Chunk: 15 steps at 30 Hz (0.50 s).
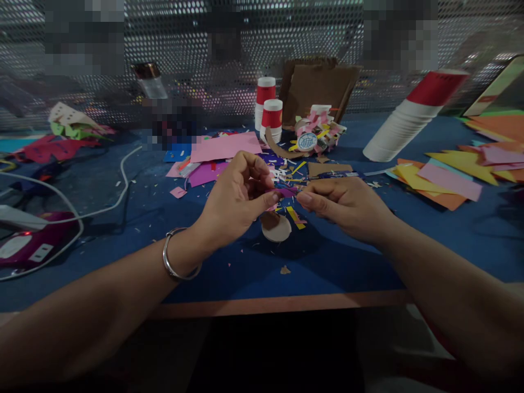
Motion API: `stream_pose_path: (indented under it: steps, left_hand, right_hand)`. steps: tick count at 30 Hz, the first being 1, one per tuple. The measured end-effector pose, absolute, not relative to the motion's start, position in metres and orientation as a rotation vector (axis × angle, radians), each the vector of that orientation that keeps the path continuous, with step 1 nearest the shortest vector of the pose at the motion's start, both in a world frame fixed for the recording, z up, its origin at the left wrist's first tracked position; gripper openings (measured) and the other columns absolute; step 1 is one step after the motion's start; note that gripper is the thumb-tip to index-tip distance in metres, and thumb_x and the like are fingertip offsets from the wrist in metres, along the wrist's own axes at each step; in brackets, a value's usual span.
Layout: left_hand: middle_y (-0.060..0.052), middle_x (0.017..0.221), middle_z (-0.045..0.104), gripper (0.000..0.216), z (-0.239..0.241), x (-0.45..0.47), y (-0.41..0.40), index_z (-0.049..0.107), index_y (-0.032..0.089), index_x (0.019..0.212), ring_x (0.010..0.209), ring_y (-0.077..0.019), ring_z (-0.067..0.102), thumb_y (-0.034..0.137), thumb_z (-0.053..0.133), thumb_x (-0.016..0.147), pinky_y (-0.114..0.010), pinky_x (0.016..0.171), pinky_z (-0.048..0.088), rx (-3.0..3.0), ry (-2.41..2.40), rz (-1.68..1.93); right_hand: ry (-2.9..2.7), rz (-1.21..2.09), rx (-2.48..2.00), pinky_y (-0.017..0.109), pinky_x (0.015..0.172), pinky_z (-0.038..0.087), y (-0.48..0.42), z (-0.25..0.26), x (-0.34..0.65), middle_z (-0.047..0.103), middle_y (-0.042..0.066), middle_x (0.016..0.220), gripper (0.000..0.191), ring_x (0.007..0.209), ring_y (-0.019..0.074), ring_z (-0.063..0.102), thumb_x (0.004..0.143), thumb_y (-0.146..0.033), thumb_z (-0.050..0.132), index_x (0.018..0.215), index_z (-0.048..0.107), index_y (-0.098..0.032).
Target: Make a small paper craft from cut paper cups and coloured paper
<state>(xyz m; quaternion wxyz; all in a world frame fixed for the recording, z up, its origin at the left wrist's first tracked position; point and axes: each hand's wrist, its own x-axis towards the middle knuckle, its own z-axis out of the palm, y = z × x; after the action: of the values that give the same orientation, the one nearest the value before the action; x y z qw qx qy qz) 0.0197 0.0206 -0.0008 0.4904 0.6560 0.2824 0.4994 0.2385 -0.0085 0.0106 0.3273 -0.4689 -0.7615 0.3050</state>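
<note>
Above the blue tabletop, a small purple paper piece (288,192) spans the gap between my hands. My left hand (235,196), with a silver bangle on the wrist, pinches its left end between thumb and fingers. At the other end, the closed thumb and forefinger of my right hand (350,207) meet the paper; the exact grip is partly hidden. Below the hands lies a round cardboard disc (277,230), beside a yellow paper strip (295,217). Paper shreds (282,173) are scattered just behind my fingers.
Pink sheets (225,146) lie behind my left hand. Two stacks of paper cups (266,87) and a ball of paper strips (321,134) stand farther back. A tilted cup stack (403,128) and coloured papers (450,183) are right. A white cable (123,180) crosses the left side.
</note>
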Motion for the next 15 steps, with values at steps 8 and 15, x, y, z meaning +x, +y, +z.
stream_pose_path:
  steps: [8, 15]
  left_hand:
    - [0.002, 0.089, 0.061, 0.039, -0.003, 0.018, 0.022, 0.055, 0.023, 0.099, 0.078, -0.0097, 0.060, 0.007, 0.080, 0.073, -0.020, 0.064, 0.056, 1.534, 0.715, 1.204]
    - [0.001, 0.092, 0.067, 0.037, -0.006, 0.016, 0.031, 0.057, 0.020, 0.099, 0.087, -0.0102, 0.065, 0.001, 0.075, 0.072, -0.024, 0.080, 0.057, 1.416, 0.805, 1.257]
  right_hand:
    - [-2.053, 0.480, -1.386, 0.029, 0.057, 0.030, -0.005, 0.008, 0.243, 0.047, -0.003, 0.057, 0.061, 0.056, 0.0119, 0.043, 0.099, -0.071, 0.049, 0.066, 0.057, -0.020]
    - [-2.349, 0.207, -1.792, 0.031, 0.060, 0.028, 0.001, 0.001, 0.243, 0.060, 0.003, 0.069, 0.046, 0.064, 0.0168, 0.053, 0.100, -0.056, 0.049, 0.071, 0.056, -0.021]
